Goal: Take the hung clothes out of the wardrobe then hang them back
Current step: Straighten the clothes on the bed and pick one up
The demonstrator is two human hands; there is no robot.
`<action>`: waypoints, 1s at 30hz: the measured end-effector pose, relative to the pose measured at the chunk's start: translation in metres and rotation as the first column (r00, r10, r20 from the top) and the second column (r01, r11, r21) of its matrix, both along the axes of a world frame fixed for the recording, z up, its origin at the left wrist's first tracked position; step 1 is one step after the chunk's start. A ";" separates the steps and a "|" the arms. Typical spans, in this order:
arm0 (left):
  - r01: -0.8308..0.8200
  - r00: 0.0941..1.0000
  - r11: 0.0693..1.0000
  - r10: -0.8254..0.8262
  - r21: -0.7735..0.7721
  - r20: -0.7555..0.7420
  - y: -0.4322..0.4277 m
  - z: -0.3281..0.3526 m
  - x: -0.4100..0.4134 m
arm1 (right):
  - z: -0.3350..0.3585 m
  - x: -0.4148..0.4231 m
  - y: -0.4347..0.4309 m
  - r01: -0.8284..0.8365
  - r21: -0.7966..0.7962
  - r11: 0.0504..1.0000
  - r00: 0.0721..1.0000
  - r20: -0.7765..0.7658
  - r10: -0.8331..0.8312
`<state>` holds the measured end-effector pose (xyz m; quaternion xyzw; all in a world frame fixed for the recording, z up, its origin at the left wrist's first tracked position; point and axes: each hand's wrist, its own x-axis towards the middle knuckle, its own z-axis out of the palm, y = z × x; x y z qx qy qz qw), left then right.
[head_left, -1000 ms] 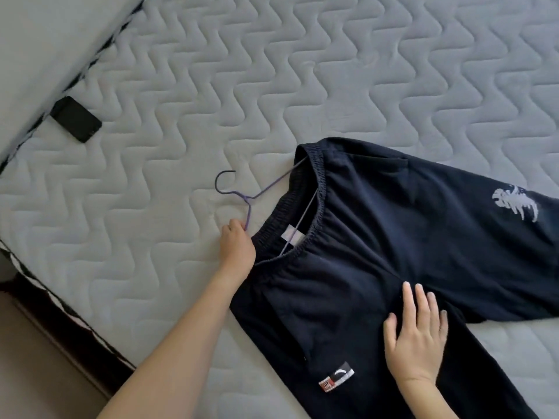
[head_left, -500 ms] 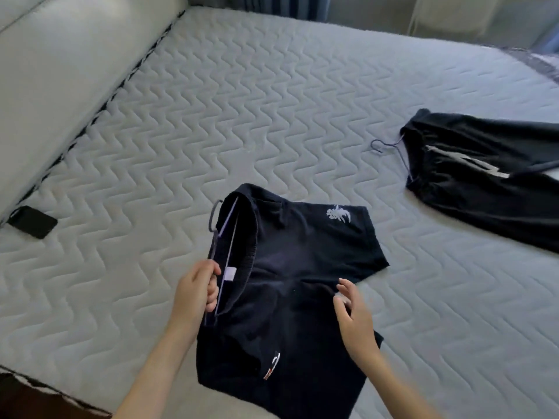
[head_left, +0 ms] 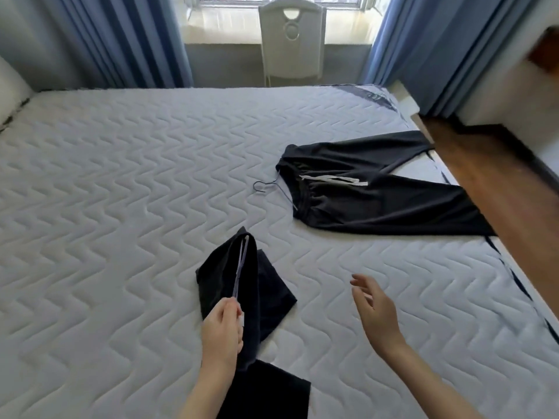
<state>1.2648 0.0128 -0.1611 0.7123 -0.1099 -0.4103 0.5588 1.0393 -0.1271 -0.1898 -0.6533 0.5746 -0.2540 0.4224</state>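
Observation:
My left hand grips a thin purple hanger with dark navy shorts hanging from it, lifted above the quilted white mattress. The shorts drape down past my wrist toward the near edge. My right hand hovers to the right of the shorts, fingers apart, holding nothing. Farther right on the mattress lie black trousers with a white drawstring, spread flat on a second wire hanger whose hook points left.
A white chair stands beyond the bed's far edge under the window, between blue curtains. A wooden bed frame edge runs along the right side. A pale headboard is at the far left.
My left hand lifted the hanger with the shorts off the mattress. My right hand let go of the fabric and moved right. My view tilted up toward the window.

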 end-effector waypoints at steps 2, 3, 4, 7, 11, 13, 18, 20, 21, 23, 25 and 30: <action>-0.018 1.000 1.000 0.018 0.011 -0.008 -0.036 -0.026 -0.002 | -0.021 0.009 -0.035 0.003 -0.026 1.000 1.000 -0.002 -0.004; -0.030 0.999 0.999 0.030 0.013 -0.014 -0.054 -0.042 -0.002 | -0.034 0.017 -0.055 -0.010 -0.037 0.999 1.000 -0.006 0.010; -0.043 0.999 0.999 0.043 0.016 -0.010 -0.071 -0.060 -0.001 | -0.048 0.027 -0.077 -0.030 -0.047 0.998 0.999 -0.012 0.030; -0.076 0.996 0.997 0.074 0.031 0.058 -0.117 -0.117 0.006 | -0.095 0.066 -0.145 -0.110 -0.097 0.989 0.994 -0.028 0.107; -0.009 0.982 1.000 0.008 0.004 0.186 -0.143 -0.186 0.016 | -0.152 0.125 -0.219 -0.215 -0.155 0.964 0.973 -0.124 0.197; 0.010 0.982 0.999 -0.004 -0.030 0.186 -0.151 -0.209 0.020 | -0.176 0.151 -0.249 -0.268 -0.164 0.949 0.953 -0.190 0.236; 0.055 0.987 0.995 -0.042 -0.078 0.152 -0.165 -0.230 0.018 | -0.219 0.207 -0.302 -0.357 -0.106 0.928 0.872 -0.392 0.291; 0.059 0.992 0.995 -0.049 -0.085 0.119 -0.164 -0.234 0.017 | -0.232 0.224 -0.315 -0.377 -0.049 0.925 0.830 -0.461 0.314; 0.062 0.993 0.995 -0.052 -0.084 0.110 -0.163 -0.235 0.017 | -0.237 0.232 -0.320 -0.377 -0.049 0.925 0.816 -0.491 0.306; 0.058 0.995 0.995 -0.051 -0.081 0.091 -0.162 -0.238 0.019 | -0.244 0.242 -0.326 -0.393 -0.075 0.917 0.770 -0.571 0.284; 0.051 0.997 0.996 -0.047 -0.078 0.058 -0.159 -0.238 0.019 | -0.247 0.244 -0.326 -0.410 -0.048 0.911 0.711 -0.643 0.286; 0.022 0.999 0.996 -0.025 -0.082 -0.037 -0.151 -0.225 0.023 | -0.247 0.230 -0.320 -0.459 0.030 0.888 0.602 -0.724 0.336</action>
